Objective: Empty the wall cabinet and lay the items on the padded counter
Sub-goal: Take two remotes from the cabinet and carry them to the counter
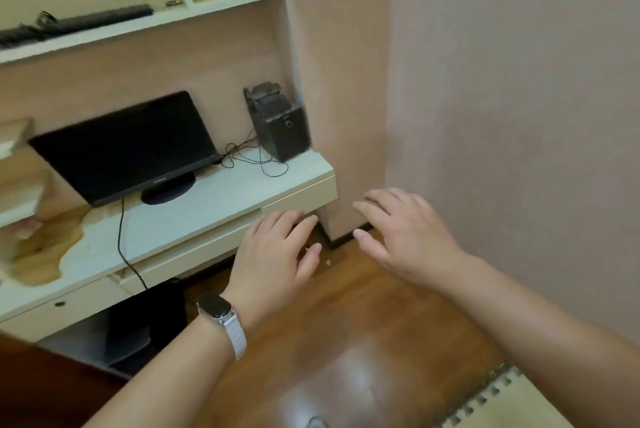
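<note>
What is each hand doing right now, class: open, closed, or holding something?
Left hand: open, fingers relaxed, holding nothing.
Right hand: open, fingers spread, holding nothing.

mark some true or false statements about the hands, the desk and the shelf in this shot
1. The left hand and the right hand hold nothing, fingers relaxed. True.
2. The watch is on the right wrist. False: it is on the left wrist.
3. The monitor has a lit screen. False: the screen is dark.
4. The speaker stands at the right end of the desk. True.
5. The wall shelf holds nothing. False: a long dark item lies on it.
</note>
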Tool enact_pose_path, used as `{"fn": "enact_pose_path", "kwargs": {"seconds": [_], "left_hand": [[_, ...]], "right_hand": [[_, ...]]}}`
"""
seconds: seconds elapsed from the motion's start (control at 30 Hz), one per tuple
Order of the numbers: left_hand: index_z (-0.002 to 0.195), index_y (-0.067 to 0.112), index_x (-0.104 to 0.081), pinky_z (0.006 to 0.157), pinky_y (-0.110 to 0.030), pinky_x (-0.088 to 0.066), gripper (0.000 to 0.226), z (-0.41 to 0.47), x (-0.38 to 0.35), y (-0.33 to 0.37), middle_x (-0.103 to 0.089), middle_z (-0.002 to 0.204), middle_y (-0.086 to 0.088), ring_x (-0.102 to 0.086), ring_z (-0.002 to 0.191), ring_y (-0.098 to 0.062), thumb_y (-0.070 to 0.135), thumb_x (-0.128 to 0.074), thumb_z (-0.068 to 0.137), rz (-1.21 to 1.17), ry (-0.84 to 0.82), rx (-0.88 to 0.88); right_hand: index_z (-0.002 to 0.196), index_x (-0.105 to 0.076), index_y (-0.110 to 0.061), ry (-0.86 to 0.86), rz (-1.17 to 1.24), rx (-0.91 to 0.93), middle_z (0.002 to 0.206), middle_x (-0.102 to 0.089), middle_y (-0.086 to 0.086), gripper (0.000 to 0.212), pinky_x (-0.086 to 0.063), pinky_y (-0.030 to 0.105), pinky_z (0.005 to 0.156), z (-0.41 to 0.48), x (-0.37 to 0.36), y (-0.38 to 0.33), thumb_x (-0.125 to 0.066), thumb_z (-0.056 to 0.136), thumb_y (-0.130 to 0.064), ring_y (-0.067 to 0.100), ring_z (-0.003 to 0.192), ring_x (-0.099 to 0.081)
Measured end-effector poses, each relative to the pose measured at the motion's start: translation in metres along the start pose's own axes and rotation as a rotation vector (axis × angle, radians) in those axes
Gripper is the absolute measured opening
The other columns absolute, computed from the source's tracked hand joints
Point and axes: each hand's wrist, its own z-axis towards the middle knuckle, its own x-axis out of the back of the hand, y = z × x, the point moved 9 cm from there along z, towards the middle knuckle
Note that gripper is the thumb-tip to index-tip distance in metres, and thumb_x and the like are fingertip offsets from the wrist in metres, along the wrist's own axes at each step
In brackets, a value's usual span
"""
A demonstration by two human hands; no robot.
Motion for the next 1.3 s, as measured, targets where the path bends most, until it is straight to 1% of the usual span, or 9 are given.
{"fn": "enact_pose_path", "kwargs": {"seconds": [0.1, 0.27, 0.47, 0.53, 0.67, 0.77, 0.93, 1.1, 1.3], "left_hand": [[0.131, 0.023, -0.056, 0.103, -0.040, -0.037, 0.042, 0.011, -0.004, -0.033, -0.058, 0.133, -0.001, -0.049, 0.123, -0.021, 0.044, -0.047, 0.095, -0.022, 0.015, 0.076], [0.132, 0.022, -0.056, 0.104, -0.042, -0.039, 0.045, 0.056, -0.017, -0.091, -0.058, 0.135, -0.003, -0.049, 0.125, -0.023, 0.045, -0.046, 0.094, -0.039, 0.048, 0.121], [0.131, 0.023, -0.058, 0.103, -0.043, -0.040, 0.045, 0.119, -0.039, -0.162, -0.059, 0.134, -0.001, -0.050, 0.125, -0.022, 0.045, -0.044, 0.094, -0.091, 0.085, 0.122], [0.130, 0.023, -0.059, 0.102, -0.042, -0.040, 0.045, 0.140, -0.042, -0.185, -0.060, 0.133, 0.000, -0.051, 0.124, -0.022, 0.045, -0.043, 0.094, -0.110, 0.100, 0.108], [0.133, 0.027, -0.055, 0.103, -0.041, -0.038, 0.047, 0.182, -0.048, -0.224, -0.057, 0.136, 0.002, -0.048, 0.127, -0.020, 0.049, -0.038, 0.096, -0.112, 0.109, 0.058], [0.132, 0.026, -0.056, 0.103, -0.041, -0.038, 0.046, 0.212, -0.040, -0.245, -0.058, 0.134, 0.002, -0.049, 0.126, -0.019, 0.048, -0.039, 0.096, -0.119, 0.164, 0.032], [0.132, 0.023, -0.057, 0.102, -0.039, -0.037, 0.044, 0.244, -0.029, -0.269, -0.059, 0.134, 0.001, -0.049, 0.125, -0.018, 0.044, -0.044, 0.096, -0.151, 0.228, 0.013], [0.131, 0.022, -0.058, 0.099, -0.039, -0.037, 0.044, 0.275, -0.026, -0.296, -0.059, 0.132, 0.001, -0.048, 0.125, -0.018, 0.043, -0.045, 0.095, -0.189, 0.273, 0.053], [0.127, 0.017, -0.062, 0.095, -0.039, -0.038, 0.043, 0.329, -0.018, -0.322, -0.062, 0.128, -0.004, -0.052, 0.120, -0.022, 0.040, -0.050, 0.092, -0.109, 0.339, 0.064]], "right_hand": [[0.116, -0.065, -0.013, -0.029, -0.004, 0.049, 0.118, -0.065, 0.009, 0.048, -0.046, 0.042, 0.087, 0.034, -0.014, -0.006, -0.043, 0.089, -0.046, 0.030, 0.109, -0.057], [0.119, -0.064, -0.013, -0.067, -0.029, 0.078, 0.121, -0.064, 0.009, 0.051, -0.045, 0.042, 0.088, 0.096, -0.038, -0.013, -0.041, 0.089, -0.046, 0.030, 0.112, -0.056], [0.134, -0.054, -0.021, -0.107, -0.110, 0.056, 0.136, -0.055, 0.002, 0.053, -0.036, 0.039, 0.099, 0.185, -0.064, -0.016, -0.040, 0.093, -0.049, 0.023, 0.125, -0.046], [0.134, -0.055, -0.021, -0.093, -0.141, 0.060, 0.134, -0.056, 0.003, 0.052, -0.036, 0.039, 0.099, 0.214, -0.067, -0.019, -0.041, 0.093, -0.049, 0.023, 0.124, -0.047], [0.127, -0.059, -0.018, -0.063, -0.174, 0.062, 0.126, -0.062, 0.006, 0.049, -0.042, 0.040, 0.094, 0.259, -0.075, -0.025, -0.044, 0.092, -0.048, 0.026, 0.117, -0.053], [0.127, -0.060, -0.019, -0.041, -0.181, 0.049, 0.125, -0.063, 0.005, 0.048, -0.044, 0.040, 0.092, 0.288, -0.075, -0.024, -0.045, 0.092, -0.049, 0.026, 0.115, -0.055], [0.131, -0.056, -0.021, 0.001, -0.217, 0.060, 0.129, -0.060, 0.003, 0.049, -0.041, 0.039, 0.095, 0.336, -0.069, -0.020, -0.043, 0.094, -0.050, 0.024, 0.119, -0.051], [0.128, -0.060, -0.015, 0.035, -0.191, 0.090, 0.128, -0.061, 0.008, 0.048, -0.041, 0.040, 0.093, 0.384, -0.075, -0.013, -0.049, 0.091, -0.045, 0.030, 0.116, -0.053], [0.128, -0.059, -0.015, 0.100, -0.125, 0.136, 0.128, -0.059, 0.006, 0.047, -0.038, 0.038, 0.091, 0.456, -0.084, 0.012, -0.049, 0.091, -0.044, 0.028, 0.116, -0.052]]}}
